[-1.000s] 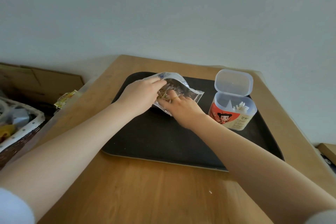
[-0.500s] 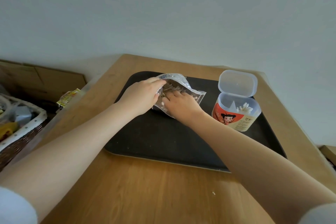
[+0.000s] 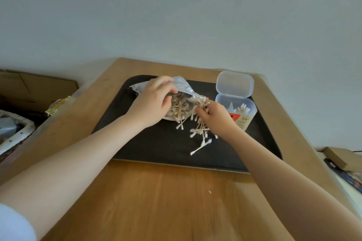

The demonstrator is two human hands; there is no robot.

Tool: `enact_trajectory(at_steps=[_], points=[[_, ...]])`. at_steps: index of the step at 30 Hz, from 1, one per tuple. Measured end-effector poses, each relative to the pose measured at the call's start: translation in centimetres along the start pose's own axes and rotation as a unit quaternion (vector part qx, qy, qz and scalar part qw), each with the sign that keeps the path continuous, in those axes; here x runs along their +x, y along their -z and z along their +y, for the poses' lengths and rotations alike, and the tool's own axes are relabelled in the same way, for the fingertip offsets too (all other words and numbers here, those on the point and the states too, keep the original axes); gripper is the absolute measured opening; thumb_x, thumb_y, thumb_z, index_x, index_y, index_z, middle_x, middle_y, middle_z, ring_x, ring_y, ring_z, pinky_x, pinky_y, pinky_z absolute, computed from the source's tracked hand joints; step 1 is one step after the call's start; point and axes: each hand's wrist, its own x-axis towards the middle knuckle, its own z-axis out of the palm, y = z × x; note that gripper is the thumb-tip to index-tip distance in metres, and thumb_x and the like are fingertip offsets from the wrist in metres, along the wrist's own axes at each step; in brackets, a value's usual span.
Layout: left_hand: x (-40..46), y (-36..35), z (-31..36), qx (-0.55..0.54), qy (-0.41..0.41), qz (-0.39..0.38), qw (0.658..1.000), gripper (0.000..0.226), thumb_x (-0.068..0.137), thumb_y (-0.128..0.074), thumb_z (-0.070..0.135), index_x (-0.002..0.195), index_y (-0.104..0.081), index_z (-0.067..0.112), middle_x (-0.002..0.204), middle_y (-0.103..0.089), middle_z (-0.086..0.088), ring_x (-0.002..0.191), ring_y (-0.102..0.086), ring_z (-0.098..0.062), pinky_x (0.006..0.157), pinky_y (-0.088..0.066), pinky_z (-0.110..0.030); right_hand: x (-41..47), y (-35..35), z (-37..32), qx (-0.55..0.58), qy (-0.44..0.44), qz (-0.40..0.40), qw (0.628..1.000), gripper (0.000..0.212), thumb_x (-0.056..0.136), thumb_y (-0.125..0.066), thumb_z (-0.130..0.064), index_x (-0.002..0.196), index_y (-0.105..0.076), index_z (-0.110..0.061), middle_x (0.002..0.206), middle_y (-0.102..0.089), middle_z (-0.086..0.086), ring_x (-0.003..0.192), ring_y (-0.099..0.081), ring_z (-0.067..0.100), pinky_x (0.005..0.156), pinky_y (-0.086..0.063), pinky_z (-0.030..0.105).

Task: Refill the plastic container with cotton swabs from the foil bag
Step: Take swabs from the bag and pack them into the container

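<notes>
Left hand (image 3: 154, 101) grips the crinkled foil bag (image 3: 181, 86) by its upper edge, holding the mouth tilted toward the right hand (image 3: 214, 117), which pinches a loose bundle of swabs (image 3: 199, 105) just outside that mouth. More swabs lie fanned on the dark tray (image 3: 156, 143) below and in front of the right hand, a few well clear of the bundle. The container (image 3: 242, 115), translucent plastic with rounded corners and a printed label, stands open just beyond the right hand, its hinged lid (image 3: 234, 83) upright and a few swabs inside. Swabs are thin pale sticks with white cotton tips: judged very light, stiff, and prone to splay and slip from a bundle, so best gripped mid-shaft with tips aligned. The bag is thin, glossy and limp, likely to sag unless held near its opening. Tray rests on a wooden surface (image 3: 156, 201).
</notes>
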Motion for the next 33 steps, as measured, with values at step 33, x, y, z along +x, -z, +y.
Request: enact_trajectory(at_steps=[33], points=[[1.3, -3.0, 6.4, -0.43, 0.221, -0.185, 0.856, 0.038, 0.099, -0.032, 0.007, 0.135, -0.039, 0.014, 0.117, -0.055, -0.02, 0.095, -0.058, -0.034, 0.077, -0.053, -0.042, 0.5, -2.3, -3.1, 0.332, -0.086, 0.104, 0.933, 0.029, 0.073, -0.042, -0.064, 0.082, -0.061, -0.044, 0.112, -0.056, 0.011, 0.108, -0.053, 0.034, 0.069, -0.052, 0.044]])
